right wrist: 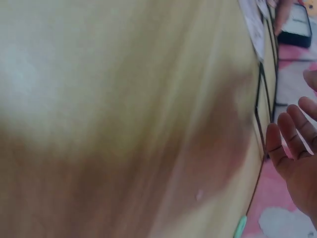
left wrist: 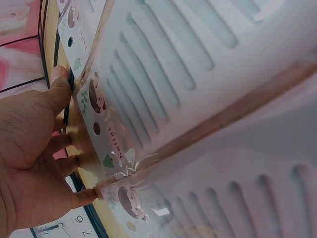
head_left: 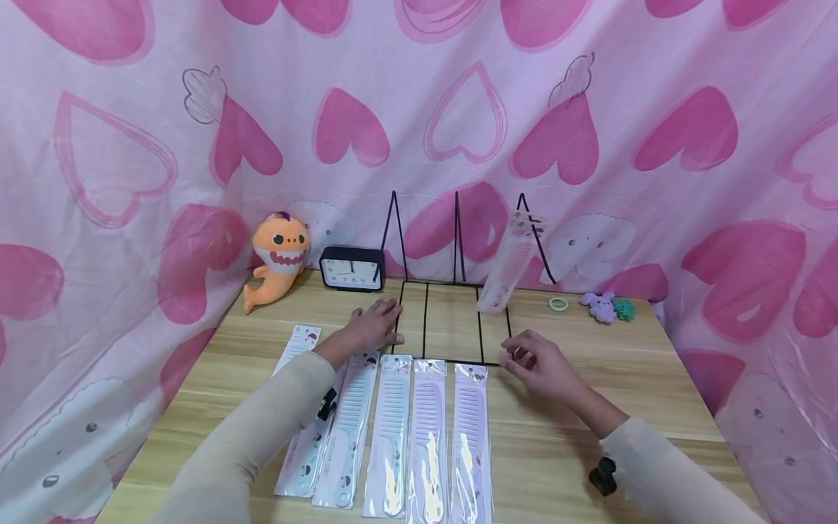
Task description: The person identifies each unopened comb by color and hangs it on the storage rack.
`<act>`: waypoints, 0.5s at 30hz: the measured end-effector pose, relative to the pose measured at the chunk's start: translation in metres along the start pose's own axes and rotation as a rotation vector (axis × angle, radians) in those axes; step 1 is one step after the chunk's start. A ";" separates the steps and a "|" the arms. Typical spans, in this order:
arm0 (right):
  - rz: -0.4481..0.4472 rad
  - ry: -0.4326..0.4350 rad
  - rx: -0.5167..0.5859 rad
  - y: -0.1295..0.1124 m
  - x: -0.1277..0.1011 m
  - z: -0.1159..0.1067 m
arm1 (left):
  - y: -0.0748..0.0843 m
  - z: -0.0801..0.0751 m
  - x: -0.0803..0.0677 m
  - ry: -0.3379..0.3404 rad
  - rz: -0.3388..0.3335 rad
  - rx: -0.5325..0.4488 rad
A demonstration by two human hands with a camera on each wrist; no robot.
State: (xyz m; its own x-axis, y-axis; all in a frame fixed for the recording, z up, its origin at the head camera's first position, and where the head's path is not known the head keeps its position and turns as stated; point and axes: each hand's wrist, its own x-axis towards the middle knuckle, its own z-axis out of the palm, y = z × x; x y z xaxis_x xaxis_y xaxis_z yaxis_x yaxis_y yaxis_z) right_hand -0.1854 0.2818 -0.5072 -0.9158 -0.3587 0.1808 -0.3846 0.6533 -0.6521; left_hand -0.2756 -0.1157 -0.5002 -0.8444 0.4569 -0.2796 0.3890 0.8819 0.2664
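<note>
Holds left hand (head_left: 366, 327) spread at left edge of rack (head_left: 425, 320), right hand (head_left: 542, 366) loosely bent by its front right corner, contact unclear. Has room rightward to edge of table (head_left: 622, 364). Has rack between both hands, long axis left-to-right, with prongs (head_left: 456, 233) upright behind.

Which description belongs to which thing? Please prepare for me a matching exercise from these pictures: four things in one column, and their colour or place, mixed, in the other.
Things:
1. Rack
2. Clock
3. Ring
4. Plush toy

Descriptions:
A. Pale green, lying to the right of the black wires
B. Orange, at the far left
C. Thin black wire, standing between the clock and the ring
D. White face in a black frame

Right pairs: 1-C, 2-D, 3-A, 4-B
</note>
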 end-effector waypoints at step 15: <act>0.007 -0.212 -0.236 -0.026 -0.004 0.032 | -0.001 0.000 0.001 0.005 0.004 -0.003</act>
State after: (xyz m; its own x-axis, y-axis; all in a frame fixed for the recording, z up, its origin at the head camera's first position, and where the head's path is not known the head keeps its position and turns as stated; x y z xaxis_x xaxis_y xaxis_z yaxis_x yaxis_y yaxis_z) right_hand -0.1674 0.2446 -0.5148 -0.8837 -0.4681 0.0033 -0.4170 0.7840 -0.4598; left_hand -0.2762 -0.1159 -0.5009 -0.8446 0.4599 -0.2741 0.3912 0.8796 0.2707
